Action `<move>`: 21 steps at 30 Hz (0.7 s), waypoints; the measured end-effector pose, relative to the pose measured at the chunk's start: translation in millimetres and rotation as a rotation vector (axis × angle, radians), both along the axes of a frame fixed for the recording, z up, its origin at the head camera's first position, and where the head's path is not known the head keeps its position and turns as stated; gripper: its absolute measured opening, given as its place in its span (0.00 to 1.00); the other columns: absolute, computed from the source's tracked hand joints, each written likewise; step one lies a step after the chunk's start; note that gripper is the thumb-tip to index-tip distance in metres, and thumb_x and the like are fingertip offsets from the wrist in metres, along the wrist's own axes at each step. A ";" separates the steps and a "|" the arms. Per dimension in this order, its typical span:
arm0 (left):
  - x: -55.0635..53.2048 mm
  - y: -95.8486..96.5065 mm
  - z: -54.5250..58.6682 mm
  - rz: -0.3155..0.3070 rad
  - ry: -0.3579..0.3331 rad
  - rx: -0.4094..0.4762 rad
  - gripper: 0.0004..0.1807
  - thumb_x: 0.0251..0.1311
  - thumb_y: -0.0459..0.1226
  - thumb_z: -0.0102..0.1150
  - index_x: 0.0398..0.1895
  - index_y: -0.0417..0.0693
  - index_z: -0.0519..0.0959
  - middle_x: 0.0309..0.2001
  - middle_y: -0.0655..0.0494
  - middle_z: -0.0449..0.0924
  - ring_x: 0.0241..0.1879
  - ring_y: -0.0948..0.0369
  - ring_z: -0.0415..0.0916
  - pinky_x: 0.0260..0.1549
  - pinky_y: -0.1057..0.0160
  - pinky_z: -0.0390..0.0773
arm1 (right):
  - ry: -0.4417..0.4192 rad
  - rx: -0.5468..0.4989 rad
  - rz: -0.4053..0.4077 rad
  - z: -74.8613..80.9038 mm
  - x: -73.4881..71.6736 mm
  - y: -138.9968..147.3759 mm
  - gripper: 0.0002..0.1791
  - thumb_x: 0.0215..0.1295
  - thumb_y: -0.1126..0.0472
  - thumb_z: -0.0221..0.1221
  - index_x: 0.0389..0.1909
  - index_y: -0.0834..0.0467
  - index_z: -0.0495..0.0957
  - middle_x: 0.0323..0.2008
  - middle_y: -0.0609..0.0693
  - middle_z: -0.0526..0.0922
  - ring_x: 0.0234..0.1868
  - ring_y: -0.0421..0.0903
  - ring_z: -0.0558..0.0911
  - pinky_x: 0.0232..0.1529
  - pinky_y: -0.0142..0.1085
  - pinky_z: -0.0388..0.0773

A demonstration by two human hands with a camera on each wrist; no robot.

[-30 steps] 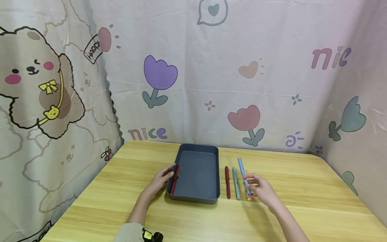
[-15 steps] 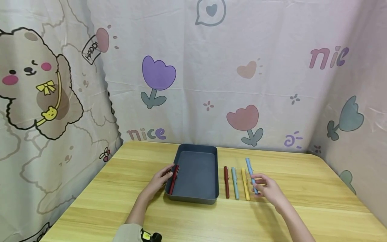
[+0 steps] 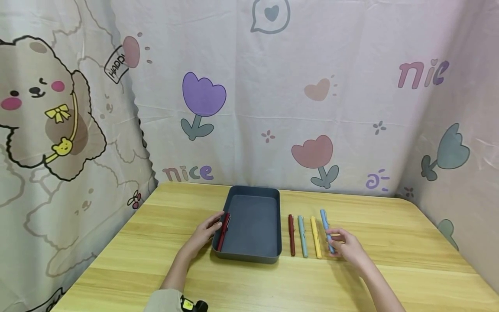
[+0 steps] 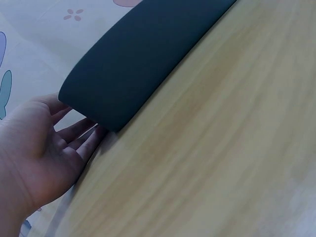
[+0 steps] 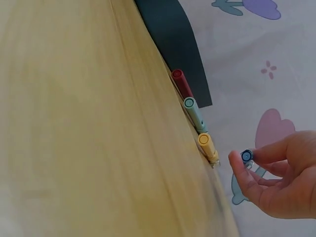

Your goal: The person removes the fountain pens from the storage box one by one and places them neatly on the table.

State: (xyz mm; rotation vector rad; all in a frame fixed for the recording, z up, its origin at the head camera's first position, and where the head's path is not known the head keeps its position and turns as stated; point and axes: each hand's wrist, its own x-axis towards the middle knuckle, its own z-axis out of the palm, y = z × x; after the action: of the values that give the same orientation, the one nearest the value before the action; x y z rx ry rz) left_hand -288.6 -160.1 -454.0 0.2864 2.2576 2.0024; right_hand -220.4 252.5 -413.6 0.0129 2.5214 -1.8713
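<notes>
A blue pen (image 3: 326, 229) is pinched between the thumb and fingers of my right hand (image 3: 348, 247), at the right end of a row of pens. In the right wrist view its round end (image 5: 247, 156) shows between the fingertips, beside the yellow pen. My left hand (image 3: 204, 234) rests against the left side of the dark grey tray (image 3: 249, 258), its fingers lightly bent. The left wrist view shows those fingers at the tray's outer wall (image 4: 133, 64). Inside the tray, a dark red pen (image 3: 224, 234) lies along the left wall.
Right of the tray lie a second dark red pen (image 3: 291, 236), a light green pen (image 3: 302, 237) and a yellow pen (image 3: 315, 238), side by side. They rest on a wooden table (image 3: 249, 290). A printed curtain (image 3: 249, 151) hangs behind it.
My right hand has carried the blue pen rightward, from over the yellow pen to its right side, and then lowered it slightly. The left hand stays at the tray.
</notes>
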 end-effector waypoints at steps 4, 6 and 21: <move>-0.4 0.7 -0.6 0.001 -0.004 0.002 0.26 0.66 0.40 0.49 0.67 0.47 0.62 0.66 0.40 0.54 0.62 0.43 0.55 0.57 0.44 0.58 | -0.002 0.002 0.004 -3.8 -0.7 3.1 0.17 0.65 0.76 0.45 0.54 0.75 0.64 0.44 0.69 0.72 0.35 0.53 0.78 0.32 0.41 0.80; -0.4 1.1 -0.5 0.005 -0.006 0.004 0.26 0.66 0.40 0.49 0.67 0.47 0.63 0.66 0.40 0.54 0.62 0.43 0.56 0.57 0.44 0.58 | -0.008 0.000 0.006 -5.6 -1.4 4.2 0.17 0.65 0.76 0.45 0.54 0.76 0.64 0.44 0.69 0.72 0.34 0.53 0.78 0.32 0.41 0.80; -0.7 0.0 -0.8 -0.004 0.012 0.000 0.26 0.66 0.40 0.50 0.67 0.47 0.63 0.67 0.40 0.54 0.64 0.46 0.54 0.58 0.46 0.57 | -0.039 -0.011 0.024 -16.0 -5.0 8.7 0.17 0.65 0.76 0.45 0.54 0.77 0.62 0.41 0.67 0.73 0.33 0.51 0.78 0.32 0.40 0.79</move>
State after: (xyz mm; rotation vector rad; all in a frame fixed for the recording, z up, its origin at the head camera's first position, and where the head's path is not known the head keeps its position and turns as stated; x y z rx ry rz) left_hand -289.2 -160.0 -454.8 0.3034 2.2626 2.0035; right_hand -225.4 261.3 -429.6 0.0186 2.4748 -1.8574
